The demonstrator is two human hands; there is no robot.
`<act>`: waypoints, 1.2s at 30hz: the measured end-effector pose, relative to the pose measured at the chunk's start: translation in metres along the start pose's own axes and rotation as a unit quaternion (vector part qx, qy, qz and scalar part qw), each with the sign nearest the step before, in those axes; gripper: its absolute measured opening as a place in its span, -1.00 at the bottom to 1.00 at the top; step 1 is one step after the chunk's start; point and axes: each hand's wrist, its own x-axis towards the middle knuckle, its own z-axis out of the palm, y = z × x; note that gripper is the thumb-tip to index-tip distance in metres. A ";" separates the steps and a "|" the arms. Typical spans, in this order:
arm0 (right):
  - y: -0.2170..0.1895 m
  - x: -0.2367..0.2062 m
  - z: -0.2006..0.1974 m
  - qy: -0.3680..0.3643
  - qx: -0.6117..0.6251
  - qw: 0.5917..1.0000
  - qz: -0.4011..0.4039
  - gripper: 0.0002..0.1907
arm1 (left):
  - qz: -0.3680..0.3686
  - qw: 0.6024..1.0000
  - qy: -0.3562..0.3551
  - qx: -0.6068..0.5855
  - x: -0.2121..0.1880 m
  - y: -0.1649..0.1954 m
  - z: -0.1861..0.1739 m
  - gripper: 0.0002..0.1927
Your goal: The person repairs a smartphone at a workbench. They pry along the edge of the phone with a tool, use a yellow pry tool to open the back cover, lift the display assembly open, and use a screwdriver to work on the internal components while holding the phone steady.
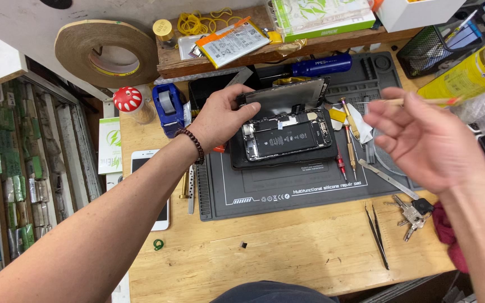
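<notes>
We see our left hand [220,115] resting at the left end of an opened phone [286,134], its fingers clamped on the edge of the lifted screen [287,96], which stands tilted up over the phone's body. The phone lies on a dark block on the grey repair mat [287,193], near the middle of the wooden surface [265,252], its black battery and inner parts showing. Our right hand [422,137] hangs in the air to the right of the phone, well apart from it, fingers loosely curled around a thin wooden stick [422,101] that points right. Just right of the phone lie small screwdrivers [350,143] with gold and red grips. A pair of black tweezers [377,233] and a bunch of keys [413,213] rest on the wood near the mat's lower right corner. Behind the phone we see a blue-handled screwdriver [321,66], and to the left a blue tape dispenser [169,106], a large roll of tape [108,53] and a white phone [151,191] lying flat
</notes>
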 end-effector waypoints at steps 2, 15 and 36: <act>0.017 0.004 0.023 -0.045 -0.082 0.992 -0.079 -0.60 | -0.031 0.999 -0.003 0.011 -0.005 -0.001 -0.004 -0.66; 0.050 0.008 0.136 0.060 -0.436 0.836 -0.328 -0.61 | 0.054 0.990 0.027 0.130 -0.008 -0.020 -0.026 -0.68; 0.052 0.022 0.144 0.030 -0.432 0.851 -0.298 -0.69 | 0.030 0.990 0.019 0.138 -0.009 -0.009 -0.029 -0.67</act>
